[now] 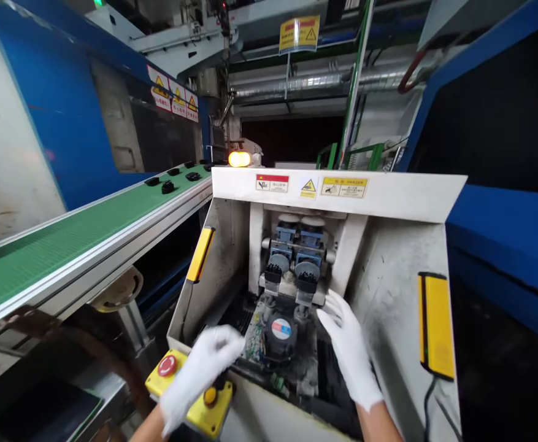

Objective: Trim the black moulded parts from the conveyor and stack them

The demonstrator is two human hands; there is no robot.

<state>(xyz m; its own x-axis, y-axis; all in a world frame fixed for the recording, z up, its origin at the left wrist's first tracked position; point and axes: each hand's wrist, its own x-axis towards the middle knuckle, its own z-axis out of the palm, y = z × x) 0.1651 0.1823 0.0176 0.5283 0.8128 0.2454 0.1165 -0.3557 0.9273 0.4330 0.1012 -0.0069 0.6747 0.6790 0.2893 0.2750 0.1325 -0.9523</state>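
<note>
- The left hand (199, 374), in a white glove, is open and grips nothing. It hangs at the near left of the machine opening, fingers pointing right towards the mechanism.
- The right hand (349, 347), also white-gloved, is open too, with its fingers spread and empty. It sits at the near right of the mechanism, just beside the right inner wall.
- Between the two hands, low in the opening, is a round black motor (280, 337) with a red-and-blue label. Neither hand clearly touches it.
- Just beyond the motor stands a pair of black clamp blocks (306, 283), with blue actuators (286, 233) behind them. Grime and dust coat the parts around them.
- Under the left hand, at the near left, is a yellow control box (207, 417) carrying a red emergency stop button (167, 365).
- A white sheet-metal housing (388, 294) surrounds the mechanism. Yellow safety sensor bars (435, 325) are mounted on its inner walls, and its far panel carries warning labels (337, 187).
- To the left runs a green conveyor belt (89, 227) with small black moulded parts (168, 187) on its far stretch.
- Farther off, an amber lamp (240, 159) glows beyond the housing, and a yellow warning sign (299, 34) hangs overhead.
</note>
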